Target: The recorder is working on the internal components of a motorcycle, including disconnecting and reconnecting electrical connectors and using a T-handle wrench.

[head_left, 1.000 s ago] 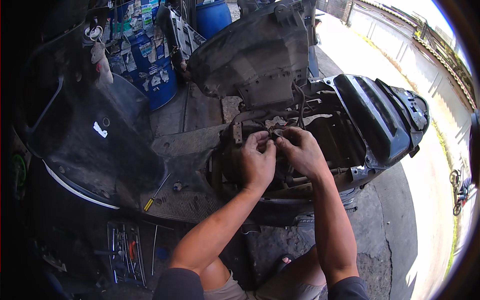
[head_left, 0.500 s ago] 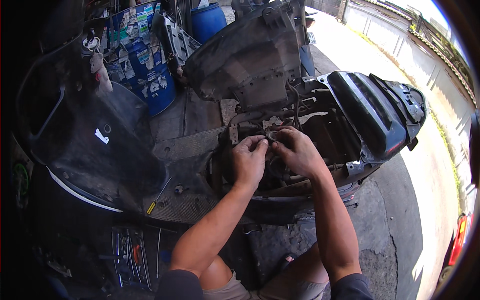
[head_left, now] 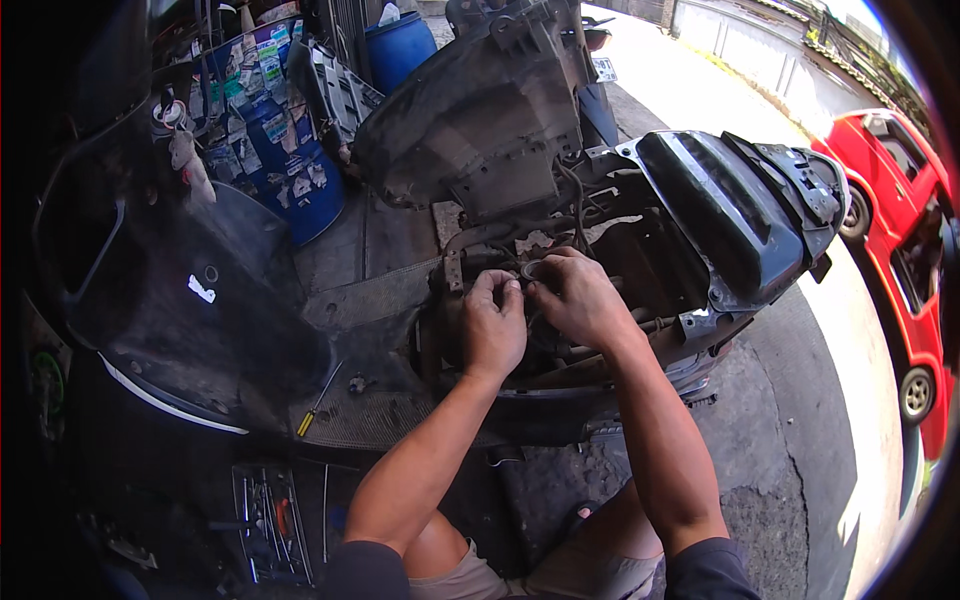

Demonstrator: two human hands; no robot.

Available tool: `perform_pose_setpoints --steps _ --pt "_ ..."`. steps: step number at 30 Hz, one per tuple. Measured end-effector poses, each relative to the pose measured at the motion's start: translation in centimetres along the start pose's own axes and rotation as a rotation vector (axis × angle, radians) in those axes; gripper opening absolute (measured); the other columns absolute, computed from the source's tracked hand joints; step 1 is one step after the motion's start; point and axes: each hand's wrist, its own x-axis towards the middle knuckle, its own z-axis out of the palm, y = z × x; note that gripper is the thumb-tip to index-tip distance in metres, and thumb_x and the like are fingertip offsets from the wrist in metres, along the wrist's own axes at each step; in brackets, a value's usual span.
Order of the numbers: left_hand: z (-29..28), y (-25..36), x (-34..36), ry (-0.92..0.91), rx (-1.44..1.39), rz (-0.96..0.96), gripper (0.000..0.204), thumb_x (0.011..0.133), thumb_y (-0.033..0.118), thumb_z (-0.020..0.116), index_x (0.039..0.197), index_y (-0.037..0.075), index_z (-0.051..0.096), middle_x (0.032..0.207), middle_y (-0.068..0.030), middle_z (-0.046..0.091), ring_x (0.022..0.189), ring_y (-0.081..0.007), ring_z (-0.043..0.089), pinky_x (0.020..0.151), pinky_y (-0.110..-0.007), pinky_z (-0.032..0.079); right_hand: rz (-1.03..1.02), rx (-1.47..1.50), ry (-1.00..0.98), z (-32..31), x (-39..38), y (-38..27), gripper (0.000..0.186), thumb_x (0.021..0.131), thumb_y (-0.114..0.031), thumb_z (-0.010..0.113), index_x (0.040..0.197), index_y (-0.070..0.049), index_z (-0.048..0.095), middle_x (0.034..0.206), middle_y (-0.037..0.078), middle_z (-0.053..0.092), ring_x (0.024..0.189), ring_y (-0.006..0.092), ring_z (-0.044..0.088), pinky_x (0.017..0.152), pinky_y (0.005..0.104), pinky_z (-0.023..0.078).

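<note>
A red car has rolled in at right, while a small round ring-like part inside the stripped black scooter frame is pinched by left hand and right hand fingertips, easily dropped into the engine bay if grip's lost.

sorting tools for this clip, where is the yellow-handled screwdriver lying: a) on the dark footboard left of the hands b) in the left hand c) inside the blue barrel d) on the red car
a, the yellow-handled screwdriver lies loose on the dark footboard, to the left of the left hand and right hand, which are both on a small ring-shaped part in the scooter's open frame.
</note>
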Motion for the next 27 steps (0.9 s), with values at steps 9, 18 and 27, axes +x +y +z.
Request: perform_pose_setpoints --steps 9,18,27 --pt "0.6 -0.9 -0.4 -0.021 -0.495 -0.132 0.008 0.100 0.006 0.060 0.105 0.000 0.060 0.094 -0.0069 0.065 0.082 -0.0128 0.065 0.072 -0.029 0.058 0.099 0.107 -0.011 0.1 0.1 0.0 0.035 0.085 -0.020 0.071 0.107 0.009 0.070 0.105 0.028 0.070 0.101 0.0444 0.067 0.090 0.0463 0.052" --pt "1.4 0.3 -0.7 0.064 -0.512 -0.143 0.024 0.097 -0.005 0.057 0.119 0.000 0.048 0.100 -0.0096 0.062 0.084 -0.0128 0.064 0.072 -0.028 0.060 0.226 0.307 0.030 -0.5 -0.3 -0.2 0.033 0.088 -0.020 0.068 0.105 0.008 0.072 0.099 0.028 0.072 0.099 0.0401 0.071 0.089 0.0442 0.054" --pt "2.1 0.5 -1.4 0.168 -0.393 -0.076 0.036 0.096 -0.007 0.059 0.125 0.001 0.039 0.105 -0.0114 0.061 0.089 -0.0136 0.064 0.078 -0.027 0.058 0.255 0.212 -0.020 -0.3 0.0 -0.7 0.037 0.088 -0.023 0.068 0.108 0.008 0.072 0.099 0.028 0.072 0.100 0.0398 0.071 0.090 0.0431 0.054"
